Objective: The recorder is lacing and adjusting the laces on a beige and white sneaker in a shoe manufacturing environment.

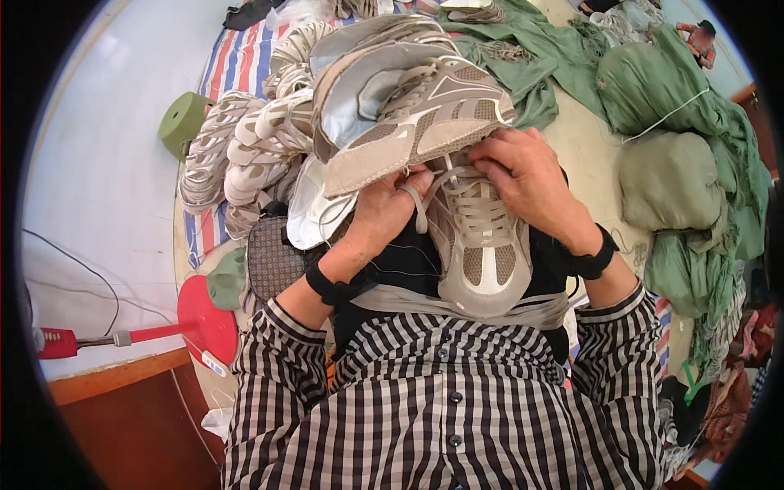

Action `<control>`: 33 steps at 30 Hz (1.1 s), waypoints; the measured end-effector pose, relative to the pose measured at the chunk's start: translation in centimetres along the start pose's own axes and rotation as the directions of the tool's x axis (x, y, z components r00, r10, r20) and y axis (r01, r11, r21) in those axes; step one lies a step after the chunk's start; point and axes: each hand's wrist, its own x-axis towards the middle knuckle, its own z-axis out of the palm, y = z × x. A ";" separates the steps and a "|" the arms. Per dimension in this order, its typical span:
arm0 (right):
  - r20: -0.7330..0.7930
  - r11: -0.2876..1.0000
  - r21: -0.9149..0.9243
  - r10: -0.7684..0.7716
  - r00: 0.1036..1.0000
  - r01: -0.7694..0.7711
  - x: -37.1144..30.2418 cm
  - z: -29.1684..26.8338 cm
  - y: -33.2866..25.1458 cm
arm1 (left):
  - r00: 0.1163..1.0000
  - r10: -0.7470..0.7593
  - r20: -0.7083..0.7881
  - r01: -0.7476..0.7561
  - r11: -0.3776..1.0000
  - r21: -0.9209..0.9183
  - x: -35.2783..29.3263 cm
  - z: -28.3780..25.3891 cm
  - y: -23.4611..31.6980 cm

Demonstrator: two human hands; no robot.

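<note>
Pale, glossy surface [106,188] along left; wall or floor, unclear. Near left, dark reddish-brown panel [135,425] with lighter wooden edge [122,377]. Red stand [206,314] with round base at left. Far left, striped sheet [224,65] over cream surface [584,147]. Green cloth bundles [653,90] at right. Light bright, even.

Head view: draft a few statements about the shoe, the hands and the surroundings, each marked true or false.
1. A lace loops beside the left hand. True.
2. The lower laced shoe's toe points to the picture's top. False: the lower laced shoe points its toe toward the bottom.
3. The right hand is gloved. False: the right hand is bare.
4. Green bundles lie at picture right. True.
</note>
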 end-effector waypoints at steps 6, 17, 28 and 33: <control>-0.037 0.987 -0.079 -0.141 0.989 0.138 0.8 0.8 -0.9 | 0.997 -0.079 0.006 0.079 0.982 -0.171 0.0 0.7 0.2; 0.345 0.941 0.181 0.213 0.914 -0.287 3.2 0.4 0.5 | 0.978 -0.180 0.105 0.200 0.953 -0.228 0.2 0.5 0.9; 0.329 0.885 0.368 0.163 0.930 -0.285 2.7 1.2 1.8 | 0.977 -0.167 0.132 0.196 0.948 -0.251 -0.1 1.1 1.3; 0.451 0.838 0.418 0.145 0.881 -0.352 2.6 1.2 1.9 | 0.989 -0.124 0.079 0.132 0.985 -0.109 0.1 2.1 1.6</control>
